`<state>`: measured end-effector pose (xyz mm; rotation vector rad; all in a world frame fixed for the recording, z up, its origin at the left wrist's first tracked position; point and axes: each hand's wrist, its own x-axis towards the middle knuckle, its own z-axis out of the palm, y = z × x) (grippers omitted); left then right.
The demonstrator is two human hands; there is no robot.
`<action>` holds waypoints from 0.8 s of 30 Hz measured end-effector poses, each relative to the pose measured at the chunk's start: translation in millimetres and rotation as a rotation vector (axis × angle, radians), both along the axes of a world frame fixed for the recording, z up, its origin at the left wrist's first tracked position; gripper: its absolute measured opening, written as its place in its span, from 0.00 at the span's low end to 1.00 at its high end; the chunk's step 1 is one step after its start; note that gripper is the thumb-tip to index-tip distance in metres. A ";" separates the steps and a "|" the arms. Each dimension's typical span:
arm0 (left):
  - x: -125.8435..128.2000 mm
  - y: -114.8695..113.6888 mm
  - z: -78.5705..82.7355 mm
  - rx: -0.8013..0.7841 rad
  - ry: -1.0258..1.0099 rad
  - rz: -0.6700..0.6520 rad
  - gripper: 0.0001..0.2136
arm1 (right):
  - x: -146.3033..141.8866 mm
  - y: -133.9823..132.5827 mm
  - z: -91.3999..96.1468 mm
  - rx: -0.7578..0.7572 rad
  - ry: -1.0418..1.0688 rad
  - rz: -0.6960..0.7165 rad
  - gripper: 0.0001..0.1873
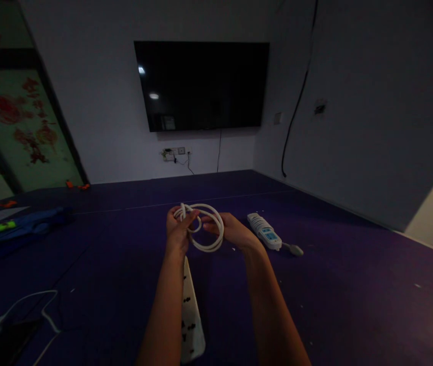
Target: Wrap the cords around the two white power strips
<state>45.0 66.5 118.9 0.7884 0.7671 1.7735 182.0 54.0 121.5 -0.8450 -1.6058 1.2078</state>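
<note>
A white power cord (pixel 210 249) is looped into a loose coil between my hands, above the purple surface. Closed around the left side of the coil is my left hand (pixel 178 229), its thumb pressed over the strands. My right hand (pixel 231 229) is at the coil's right side, with its fingers curled inside the loop and partly hidden by the cord. Below my left forearm lies a long white power strip (pixel 193 325) with dark sockets, partly covered by the arm. Right of my hands rests a second power strip (pixel 267 234), its own cord wound around it.
Blue fabric (pixel 29 226) with a bright green item (pixel 5 226) lies at the left. A white cable (pixel 48 315) and a dark flat object (pixel 8 343) are at lower left. A television (pixel 204 86) hangs on the far wall; a black cable (pixel 296 109) runs down the right wall.
</note>
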 end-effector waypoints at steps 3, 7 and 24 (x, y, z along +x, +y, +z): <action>-0.3 -0.1 -1.0 0.007 0.006 -0.044 0.30 | -4.5 7.2 -7.3 0.062 0.026 0.060 0.20; -1.8 3.0 -4.0 -0.003 0.003 -0.146 0.27 | -15.0 12.4 -12.5 0.147 0.133 0.113 0.19; -52.2 18.9 -14.2 -0.432 -0.338 -0.525 0.05 | 15.8 -0.1 -3.5 0.246 -0.196 0.054 0.15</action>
